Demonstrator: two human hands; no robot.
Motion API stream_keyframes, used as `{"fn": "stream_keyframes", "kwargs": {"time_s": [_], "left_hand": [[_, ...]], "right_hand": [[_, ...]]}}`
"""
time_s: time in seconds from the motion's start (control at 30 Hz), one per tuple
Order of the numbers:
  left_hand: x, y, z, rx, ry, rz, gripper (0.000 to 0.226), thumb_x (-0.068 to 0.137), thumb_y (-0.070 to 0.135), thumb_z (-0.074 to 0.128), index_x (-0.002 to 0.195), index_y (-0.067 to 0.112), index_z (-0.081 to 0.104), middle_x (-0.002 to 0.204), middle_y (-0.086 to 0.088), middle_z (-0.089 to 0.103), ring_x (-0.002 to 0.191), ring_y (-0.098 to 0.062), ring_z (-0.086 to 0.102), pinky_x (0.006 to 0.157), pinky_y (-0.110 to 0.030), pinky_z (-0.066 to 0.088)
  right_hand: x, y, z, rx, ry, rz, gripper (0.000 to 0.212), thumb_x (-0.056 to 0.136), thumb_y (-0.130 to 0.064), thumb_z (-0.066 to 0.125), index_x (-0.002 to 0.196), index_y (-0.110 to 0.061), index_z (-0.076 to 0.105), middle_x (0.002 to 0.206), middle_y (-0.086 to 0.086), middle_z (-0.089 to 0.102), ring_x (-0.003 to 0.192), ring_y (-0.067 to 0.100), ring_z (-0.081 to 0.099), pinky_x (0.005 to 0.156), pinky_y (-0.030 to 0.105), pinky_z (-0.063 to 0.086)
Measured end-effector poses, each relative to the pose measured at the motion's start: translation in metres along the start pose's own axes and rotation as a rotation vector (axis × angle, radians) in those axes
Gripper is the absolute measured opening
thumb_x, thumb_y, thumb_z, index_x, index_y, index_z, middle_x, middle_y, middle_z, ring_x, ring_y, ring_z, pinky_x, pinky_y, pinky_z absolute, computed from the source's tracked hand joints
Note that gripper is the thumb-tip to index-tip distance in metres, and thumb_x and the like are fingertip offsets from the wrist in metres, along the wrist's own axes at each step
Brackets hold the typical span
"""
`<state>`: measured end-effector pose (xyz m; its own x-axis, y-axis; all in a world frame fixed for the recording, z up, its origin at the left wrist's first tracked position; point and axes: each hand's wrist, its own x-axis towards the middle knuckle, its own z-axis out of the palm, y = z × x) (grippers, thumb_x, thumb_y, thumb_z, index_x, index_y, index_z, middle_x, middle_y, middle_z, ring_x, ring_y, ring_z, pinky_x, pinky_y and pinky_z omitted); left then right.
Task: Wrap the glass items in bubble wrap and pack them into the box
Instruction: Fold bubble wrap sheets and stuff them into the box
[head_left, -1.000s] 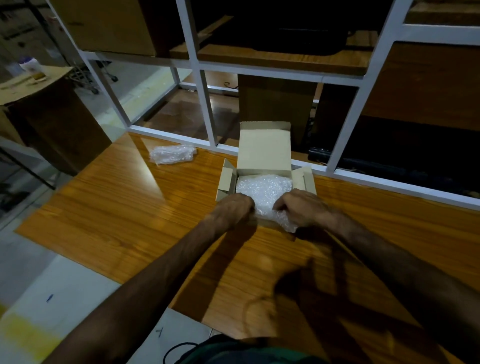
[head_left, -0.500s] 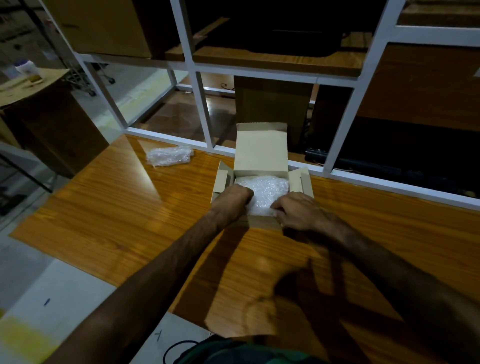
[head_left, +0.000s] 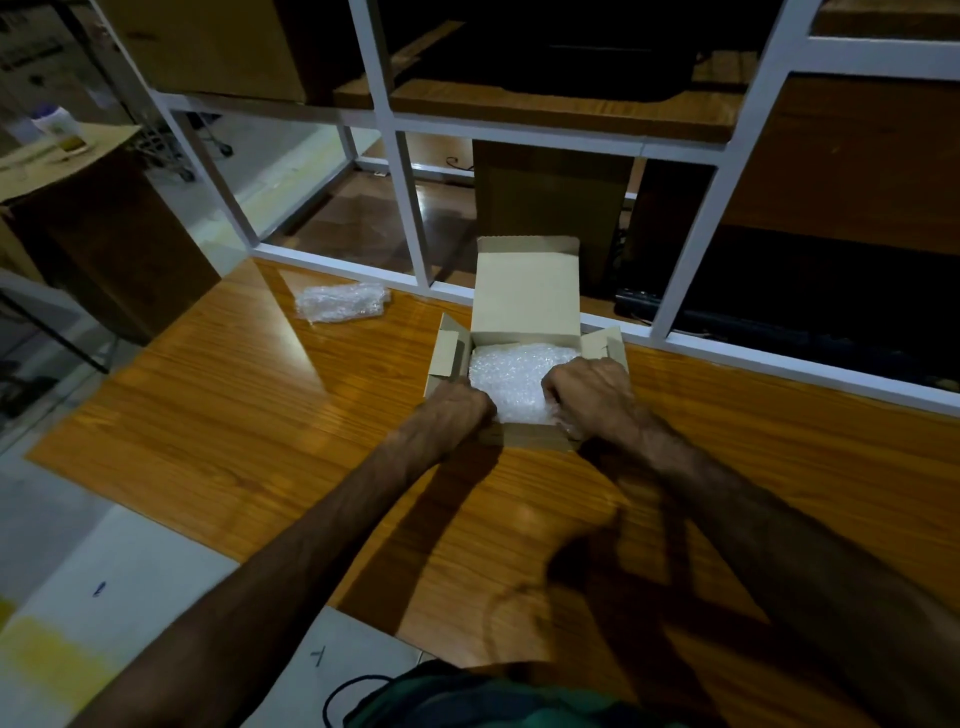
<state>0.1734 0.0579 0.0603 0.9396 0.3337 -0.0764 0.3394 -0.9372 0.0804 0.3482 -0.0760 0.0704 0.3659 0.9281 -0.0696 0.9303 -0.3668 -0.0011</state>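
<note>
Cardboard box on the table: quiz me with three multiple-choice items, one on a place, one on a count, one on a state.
1. Where does the loose bubble-wrapped bundle lie?
A. Inside the box
B. On the table, left of the box
C. On the floor

2. How many hands are at the cardboard box?
A. None
B. One
C. Two

3. The box lid is:
A. Standing open
B. Folded shut
C. Torn off

Answers: 1 B, it rests on the wooden table apart from the box. 2 C, left hand and right hand both press on the bubble wrap inside. 3 A, the lid stands upright behind.
</note>
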Motion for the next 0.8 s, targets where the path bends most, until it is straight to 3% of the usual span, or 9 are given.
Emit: {"fn": "stream_keyframes", "kwargs": {"time_s": [0.13, 0.3, 0.4, 0.47, 0.57, 0.8], "left_hand": [[0.005, 0.003, -0.002, -0.116, 0.001, -0.01, 0.025, 0.098, 0.006, 0.063, 0.122, 0.008, 0.071, 0.12, -0.011, 0.072, 0.112, -0.02, 0.067, 0.098, -0.03, 0.055], [0.021, 0.001, 0.002, -0.13, -0.034, -0.053, 0.025, 0.1, 0.009, 0.062, 0.124, 0.007, 0.068, 0.125, -0.012, 0.068, 0.114, -0.022, 0.066, 0.098, -0.028, 0.053], [0.033, 0.004, 0.008, -0.045, -0.08, -0.133, 0.025, 0.101, 0.015, 0.062, 0.124, 0.006, 0.066, 0.125, -0.014, 0.066, 0.116, -0.027, 0.065, 0.103, -0.035, 0.052], [0.037, 0.003, 0.008, -0.052, -0.042, -0.143, 0.02, 0.099, 0.013, 0.063, 0.116, 0.004, 0.067, 0.118, -0.017, 0.067, 0.111, -0.032, 0.066, 0.1, -0.042, 0.055], [0.041, -0.001, 0.007, -0.044, 0.058, -0.118, 0.017, 0.089, 0.004, 0.074, 0.105, 0.008, 0.07, 0.109, -0.014, 0.07, 0.101, -0.027, 0.067, 0.09, -0.034, 0.057], [0.036, 0.009, 0.014, -0.013, 0.095, -0.099, 0.023, 0.09, 0.004, 0.072, 0.112, 0.008, 0.067, 0.115, -0.013, 0.067, 0.108, -0.028, 0.063, 0.094, -0.038, 0.055]], "right_hand": [[0.002, -0.002, -0.001, -0.114, 0.043, 0.121, 0.02, 0.084, -0.033, 0.084, 0.086, -0.021, 0.069, 0.077, -0.002, 0.063, 0.081, 0.022, 0.069, 0.093, 0.04, 0.048], [-0.002, 0.008, 0.011, 0.058, 0.149, 0.071, 0.007, 0.094, -0.024, 0.075, 0.088, -0.024, 0.072, 0.078, -0.006, 0.066, 0.076, 0.017, 0.061, 0.084, 0.035, 0.041], [-0.009, 0.018, 0.011, 0.18, 0.08, 0.018, 0.014, 0.101, -0.026, 0.063, 0.101, -0.026, 0.076, 0.098, -0.006, 0.076, 0.096, 0.019, 0.067, 0.093, 0.039, 0.035], [-0.016, 0.024, 0.013, 0.227, 0.041, -0.036, 0.023, 0.103, -0.04, 0.058, 0.108, -0.029, 0.077, 0.11, -0.008, 0.076, 0.108, 0.018, 0.065, 0.101, 0.044, 0.031], [-0.026, 0.026, 0.02, 0.189, 0.062, -0.08, 0.028, 0.102, -0.045, 0.057, 0.115, -0.03, 0.076, 0.118, -0.009, 0.073, 0.115, 0.017, 0.063, 0.103, 0.046, 0.029], [-0.008, 0.022, 0.013, 0.103, 0.019, -0.061, 0.017, 0.093, -0.028, 0.075, 0.11, -0.033, 0.076, 0.095, -0.014, 0.077, 0.098, 0.012, 0.065, 0.092, 0.04, 0.026]]}}
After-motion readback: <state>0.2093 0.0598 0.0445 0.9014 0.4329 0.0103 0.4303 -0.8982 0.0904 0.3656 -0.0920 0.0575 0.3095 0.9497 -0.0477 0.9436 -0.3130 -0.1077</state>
